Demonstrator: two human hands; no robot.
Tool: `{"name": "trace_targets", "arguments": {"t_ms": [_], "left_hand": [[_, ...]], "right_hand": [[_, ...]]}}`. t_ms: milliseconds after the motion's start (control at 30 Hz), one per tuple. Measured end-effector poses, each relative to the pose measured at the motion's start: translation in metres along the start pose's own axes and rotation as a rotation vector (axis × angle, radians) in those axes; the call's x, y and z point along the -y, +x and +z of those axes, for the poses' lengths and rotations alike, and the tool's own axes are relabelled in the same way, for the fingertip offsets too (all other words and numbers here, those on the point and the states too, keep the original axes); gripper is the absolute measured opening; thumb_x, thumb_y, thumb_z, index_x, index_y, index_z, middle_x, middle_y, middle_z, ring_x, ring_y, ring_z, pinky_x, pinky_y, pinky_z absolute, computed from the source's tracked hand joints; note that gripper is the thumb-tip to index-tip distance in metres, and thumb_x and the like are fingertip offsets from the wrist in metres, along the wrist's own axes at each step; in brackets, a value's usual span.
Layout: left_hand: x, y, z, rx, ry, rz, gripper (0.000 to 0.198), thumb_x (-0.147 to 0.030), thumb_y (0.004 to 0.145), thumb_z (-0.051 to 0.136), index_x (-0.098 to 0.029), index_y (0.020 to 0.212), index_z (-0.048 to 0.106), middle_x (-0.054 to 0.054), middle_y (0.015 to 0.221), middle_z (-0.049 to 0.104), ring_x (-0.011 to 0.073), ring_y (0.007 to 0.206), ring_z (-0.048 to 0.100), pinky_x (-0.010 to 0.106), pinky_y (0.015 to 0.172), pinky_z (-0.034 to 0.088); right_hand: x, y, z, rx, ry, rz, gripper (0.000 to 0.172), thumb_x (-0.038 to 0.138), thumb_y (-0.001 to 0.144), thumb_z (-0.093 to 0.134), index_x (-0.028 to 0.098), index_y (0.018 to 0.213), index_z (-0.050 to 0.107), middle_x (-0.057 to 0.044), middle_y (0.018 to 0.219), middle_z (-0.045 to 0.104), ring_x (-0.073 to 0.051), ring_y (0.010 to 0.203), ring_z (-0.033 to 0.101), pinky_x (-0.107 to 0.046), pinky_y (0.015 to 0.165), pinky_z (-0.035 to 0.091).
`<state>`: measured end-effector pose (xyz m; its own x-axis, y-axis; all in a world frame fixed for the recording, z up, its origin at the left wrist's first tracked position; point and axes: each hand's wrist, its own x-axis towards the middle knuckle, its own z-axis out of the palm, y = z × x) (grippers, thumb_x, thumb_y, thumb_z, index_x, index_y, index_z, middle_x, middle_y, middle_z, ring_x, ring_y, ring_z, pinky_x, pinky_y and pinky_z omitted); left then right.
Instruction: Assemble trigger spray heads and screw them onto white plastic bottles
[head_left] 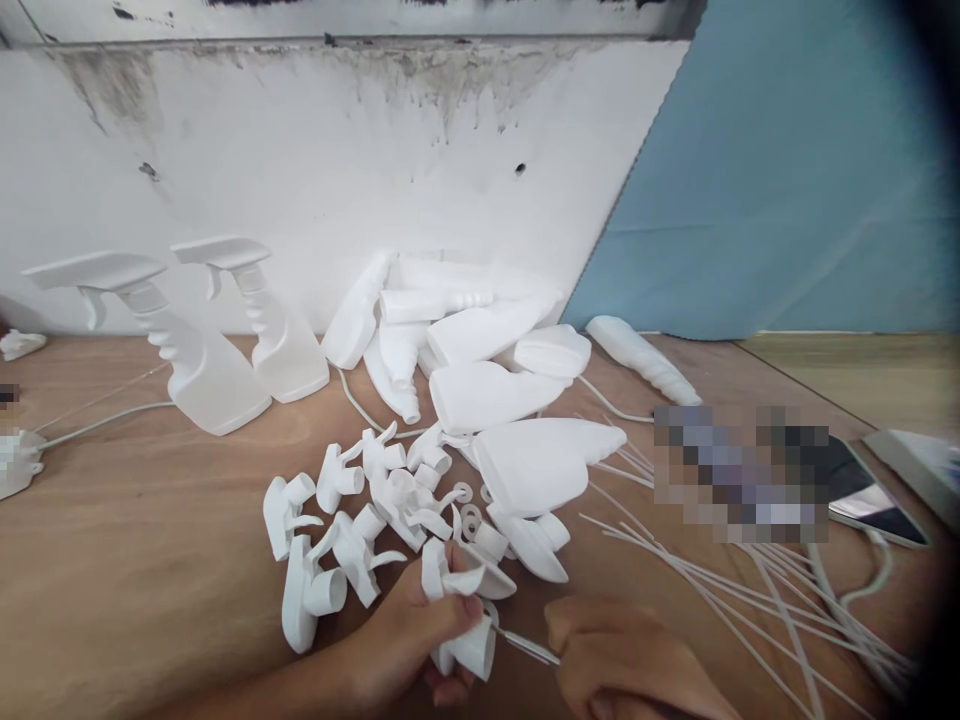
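Observation:
My left hand (401,625) is closed around a white trigger spray head (476,650), its collar facing right. Slim silver tweezers (529,648) are gripped in my closed right hand (619,655), their tip at the spray head near a small white ring. Just beyond my left hand lies a loose pile of white spray heads (356,555). Several flat white washers (470,522) rest beside that pile. My fingers cover part of the held spray head.
White empty-looking bottles (495,395) are heaped by the wall. Two bottles with spray heads fitted (202,370) stand at left. Thin white tubes (705,590) spread across the right side of the wooden table (112,560). A phone (874,495) lies near the tubes, beside a blurred patch.

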<state>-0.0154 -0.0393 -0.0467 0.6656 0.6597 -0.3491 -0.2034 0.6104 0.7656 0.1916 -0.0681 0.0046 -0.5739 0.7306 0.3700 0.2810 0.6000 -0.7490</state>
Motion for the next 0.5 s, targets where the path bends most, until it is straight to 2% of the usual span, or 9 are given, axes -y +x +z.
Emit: {"name": "trace_targets", "arguments": {"t_ms": [167,300,500], "left_hand": [[-0.002,-0.002,0.000,-0.001,0.035,-0.057,0.046,-0.054,0.074,0.070,-0.021,0.087,0.040,-0.007,0.049,0.050,0.0045,0.033,0.036,0.011,0.028,0.025],[-0.007,-0.003,0.002,-0.026,-0.003,-0.108,0.046,-0.053,0.072,0.071,-0.022,0.088,0.040,-0.007,0.051,0.050,0.0060,0.038,0.039,0.010,0.029,0.024],[-0.010,-0.004,0.003,-0.033,0.043,-0.123,0.043,-0.054,0.072,0.068,-0.022,0.086,0.042,-0.008,0.042,0.049,0.0053,0.029,0.032,0.011,0.027,0.020]], "right_hand": [[-0.002,0.002,0.002,-0.027,0.295,0.176,0.053,0.049,0.098,0.038,0.019,0.055,0.046,0.000,0.050,0.045,-0.011,0.048,0.044,-0.024,0.049,0.033],[-0.008,-0.006,0.006,-0.084,0.510,0.374,0.050,0.053,0.091,0.047,0.018,0.056,0.050,-0.002,0.053,0.049,-0.013,0.053,0.047,-0.026,0.053,0.033],[-0.015,-0.007,0.016,-0.165,0.839,0.560,0.040,0.047,0.076,0.059,0.016,0.053,0.048,0.002,0.047,0.040,-0.008,0.038,0.039,-0.020,0.039,0.023]]}}
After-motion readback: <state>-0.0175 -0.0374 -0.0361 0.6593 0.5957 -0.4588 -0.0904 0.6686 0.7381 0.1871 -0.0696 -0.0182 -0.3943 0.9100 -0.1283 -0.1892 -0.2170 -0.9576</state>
